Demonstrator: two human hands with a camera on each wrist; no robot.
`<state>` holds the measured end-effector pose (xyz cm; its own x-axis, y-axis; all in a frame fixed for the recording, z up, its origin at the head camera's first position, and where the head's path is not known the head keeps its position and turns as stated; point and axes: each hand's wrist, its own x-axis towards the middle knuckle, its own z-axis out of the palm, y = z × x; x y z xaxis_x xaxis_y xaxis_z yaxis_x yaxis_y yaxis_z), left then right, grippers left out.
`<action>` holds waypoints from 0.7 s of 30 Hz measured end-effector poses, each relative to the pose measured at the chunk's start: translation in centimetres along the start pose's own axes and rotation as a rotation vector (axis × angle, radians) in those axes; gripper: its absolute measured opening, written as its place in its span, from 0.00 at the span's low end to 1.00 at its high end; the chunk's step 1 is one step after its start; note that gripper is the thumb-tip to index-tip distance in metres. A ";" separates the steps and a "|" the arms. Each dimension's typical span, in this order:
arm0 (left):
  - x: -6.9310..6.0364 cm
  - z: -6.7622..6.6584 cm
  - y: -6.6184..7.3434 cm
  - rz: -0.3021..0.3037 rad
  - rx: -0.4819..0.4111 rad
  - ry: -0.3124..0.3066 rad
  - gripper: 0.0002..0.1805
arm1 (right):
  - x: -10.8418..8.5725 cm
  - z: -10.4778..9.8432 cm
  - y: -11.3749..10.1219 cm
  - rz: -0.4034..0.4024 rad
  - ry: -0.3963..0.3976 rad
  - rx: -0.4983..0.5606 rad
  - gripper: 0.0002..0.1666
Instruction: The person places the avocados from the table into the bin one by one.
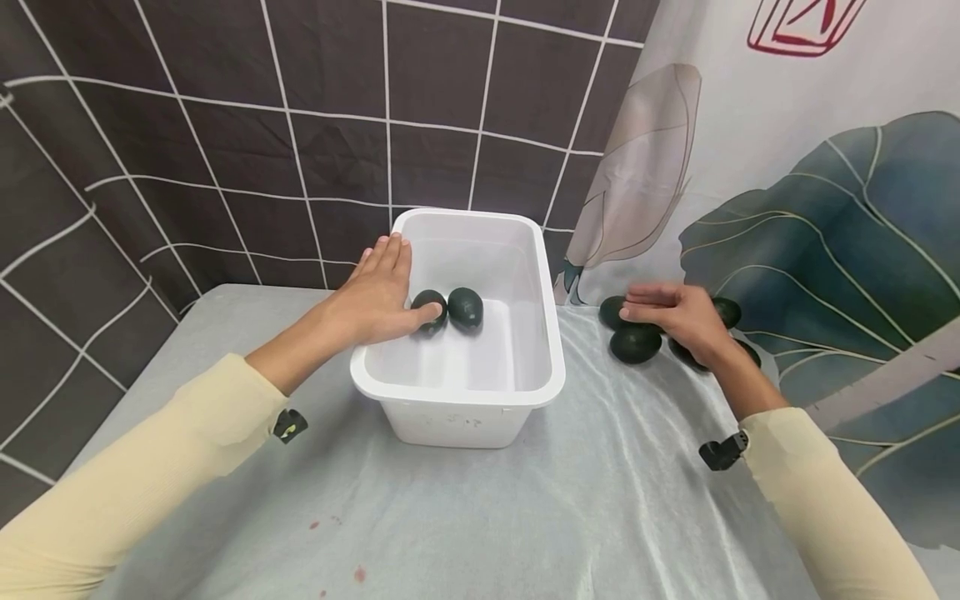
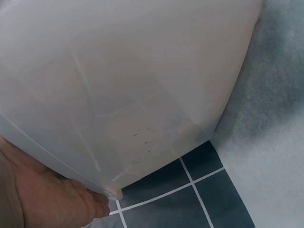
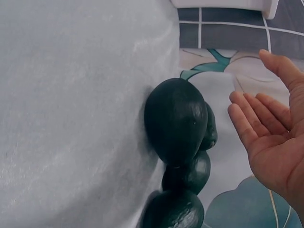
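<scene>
A white plastic tub [image 1: 457, 396] stands on the cloth-covered table, with two dark green avocados [image 1: 466, 309] on its floor. My left hand [image 1: 378, 296] lies along the tub's left rim, fingers straight and thumb reaching over the inside. In the left wrist view that hand [image 2: 52, 202] touches the tub's wall [image 2: 142, 95]. To the right of the tub, my right hand [image 1: 678, 317] hovers over a cluster of several avocados [image 1: 635, 343] and partly hides them. The right wrist view shows its palm [image 3: 280, 152] bare, apart from the nearest avocado [image 3: 175, 121].
Pale grey cloth [image 1: 450, 517] covers the table, with small reddish spots at the front. Behind the tub hangs a dark curtain [image 1: 322, 158] with white grid lines. A leaf-patterned curtain [image 1: 847, 250] borders the right side, close behind the avocado cluster.
</scene>
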<state>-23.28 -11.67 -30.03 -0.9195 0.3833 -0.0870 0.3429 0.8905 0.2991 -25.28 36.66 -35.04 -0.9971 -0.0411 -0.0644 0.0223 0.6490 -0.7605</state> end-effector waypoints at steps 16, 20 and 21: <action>0.0 0.0 0.1 0.001 0.001 -0.002 0.62 | -0.4 -0.8 2.0 0.044 -0.005 -0.073 0.47; 0.0 0.0 0.1 0.001 0.001 0.000 0.62 | -0.4 -1.0 2.5 0.051 -0.008 -0.083 0.46; 0.0 0.0 0.1 0.001 0.000 0.001 0.62 | -0.4 -1.0 2.6 0.051 -0.006 -0.080 0.46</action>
<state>-23.20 -11.60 -30.03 -0.9192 0.3842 -0.0860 0.3440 0.8900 0.2992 -24.85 39.14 -36.35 -0.9943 -0.0104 -0.1058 0.0673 0.7087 -0.7023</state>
